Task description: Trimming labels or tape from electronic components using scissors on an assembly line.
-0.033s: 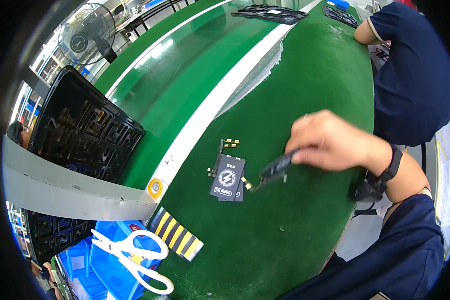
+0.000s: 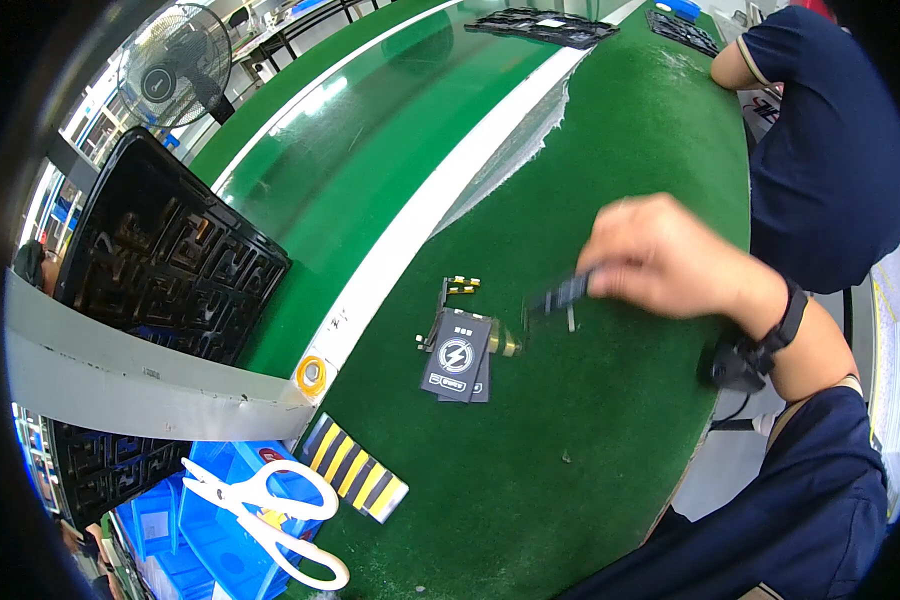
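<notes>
My right hand [image 2: 660, 255] pinches one end of a thin dark phone battery [image 2: 567, 292] above the green table. The battery is tilted and blurred by motion, and its flex cable hangs off the free end. To the left of the hand, two flat black phone batteries [image 2: 455, 356] lie partly overlapped, the upper one showing a white lightning-bolt emblem. Flex cables with gold contacts [image 2: 460, 285] stick out at their top. A blurred yellowish strip [image 2: 505, 343] shows at their right side. A black band circles my right wrist. My left hand is out of view.
White-handled scissors [image 2: 270, 500] lie over blue bins [image 2: 220, 530] at lower left, beside a yellow-and-black striped block [image 2: 355, 468]. A grey metal bracket [image 2: 160, 370] crosses the left side, near a black moulded tray [image 2: 170, 250]. Another person [image 2: 830, 150] sits at far right.
My right hand has lifted slightly away from the stacked batteries, and the battery in it has risen and swung flatter. The lying batteries have stayed in place.
</notes>
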### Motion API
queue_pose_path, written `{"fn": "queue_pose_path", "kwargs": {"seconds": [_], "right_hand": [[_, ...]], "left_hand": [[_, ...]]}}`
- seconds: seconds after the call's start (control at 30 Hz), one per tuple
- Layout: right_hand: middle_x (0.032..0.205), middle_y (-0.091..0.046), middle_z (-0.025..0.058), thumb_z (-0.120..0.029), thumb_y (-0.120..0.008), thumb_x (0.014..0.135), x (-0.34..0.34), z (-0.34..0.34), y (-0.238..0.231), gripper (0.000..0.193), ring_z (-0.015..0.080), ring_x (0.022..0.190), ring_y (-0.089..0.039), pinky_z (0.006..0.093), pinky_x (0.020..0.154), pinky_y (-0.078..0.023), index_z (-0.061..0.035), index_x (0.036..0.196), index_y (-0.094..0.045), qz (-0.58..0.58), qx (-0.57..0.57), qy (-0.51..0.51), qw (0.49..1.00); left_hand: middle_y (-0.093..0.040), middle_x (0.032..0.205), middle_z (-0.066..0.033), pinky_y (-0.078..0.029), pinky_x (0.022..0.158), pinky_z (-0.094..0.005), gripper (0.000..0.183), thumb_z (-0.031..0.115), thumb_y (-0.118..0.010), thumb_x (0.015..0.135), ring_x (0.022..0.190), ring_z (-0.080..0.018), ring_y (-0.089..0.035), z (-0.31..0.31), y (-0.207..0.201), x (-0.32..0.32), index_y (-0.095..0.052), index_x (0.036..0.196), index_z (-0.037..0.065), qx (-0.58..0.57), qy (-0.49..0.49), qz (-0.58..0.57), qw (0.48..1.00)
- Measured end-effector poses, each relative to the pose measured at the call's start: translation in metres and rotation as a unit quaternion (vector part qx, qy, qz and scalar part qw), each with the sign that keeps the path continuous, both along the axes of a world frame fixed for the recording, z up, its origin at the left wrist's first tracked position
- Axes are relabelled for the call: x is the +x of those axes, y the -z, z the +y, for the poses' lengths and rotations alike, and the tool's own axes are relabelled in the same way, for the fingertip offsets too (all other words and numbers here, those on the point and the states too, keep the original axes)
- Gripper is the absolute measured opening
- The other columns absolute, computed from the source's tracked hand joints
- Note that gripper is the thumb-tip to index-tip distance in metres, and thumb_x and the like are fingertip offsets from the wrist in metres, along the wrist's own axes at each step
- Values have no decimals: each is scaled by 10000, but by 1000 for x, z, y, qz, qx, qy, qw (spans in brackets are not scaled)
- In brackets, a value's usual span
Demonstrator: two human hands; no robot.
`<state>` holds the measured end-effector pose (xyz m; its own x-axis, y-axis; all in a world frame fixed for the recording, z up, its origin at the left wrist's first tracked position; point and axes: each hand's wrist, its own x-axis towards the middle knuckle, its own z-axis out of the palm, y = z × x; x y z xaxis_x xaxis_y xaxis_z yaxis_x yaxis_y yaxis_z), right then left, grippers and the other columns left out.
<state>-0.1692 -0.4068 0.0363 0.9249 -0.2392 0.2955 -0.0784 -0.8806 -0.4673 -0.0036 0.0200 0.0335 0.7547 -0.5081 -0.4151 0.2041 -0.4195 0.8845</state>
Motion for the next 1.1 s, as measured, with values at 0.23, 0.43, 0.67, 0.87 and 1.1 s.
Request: {"fn": "queue_pose_path", "kwargs": {"seconds": [0.23,0.43,0.67,0.87,1.1], "right_hand": [[680,-547,58,-45,-639,724,3,-18,6,123,134,596,-502,256,557,-405,-1,838,-625,-92,40,122,987],[676,-575,81,-68,-652,706,1,-25,10,124,163,594,-528,289,558,-421,-18,818,-633,-37,47,128,990],[701,-590,9,-98,-624,769,27,27,-4,142,67,603,-523,206,540,-427,-6,877,-628,-198,404,115,886],[731,-607,30,-102,-616,800,60,144,-11,153,76,628,-551,202,545,-453,2,911,-629,-17,614,-112,781],[712,-601,32,-101,-592,812,99,249,-7,125,73,622,-542,195,544,-444,12,845,-634,56,681,-176,708]], "left_hand": [[-570,698,-38,-380,547,-182,247,92,-562,840,589,-83,-482,2,3,3,-543,1065,-5,-1,0,13,1000],[-559,703,-28,-378,547,-182,248,89,-560,841,592,-80,-473,-7,-4,-1,-537,1069,-6,-9,2,14,1000],[-578,726,-35,-397,564,-190,230,83,-547,850,624,-86,-501,14,3,-1,-536,1065,4,-8,11,-57,998],[-597,637,-121,-410,417,-197,169,113,-555,820,481,-130,-544,21,8,1,-568,913,-28,-144,-24,-201,969],[-584,966,-126,-442,605,-246,393,296,-535,861,771,-163,-559,9,7,0,-544,1062,-41,-307,-6,-198,931]]}}
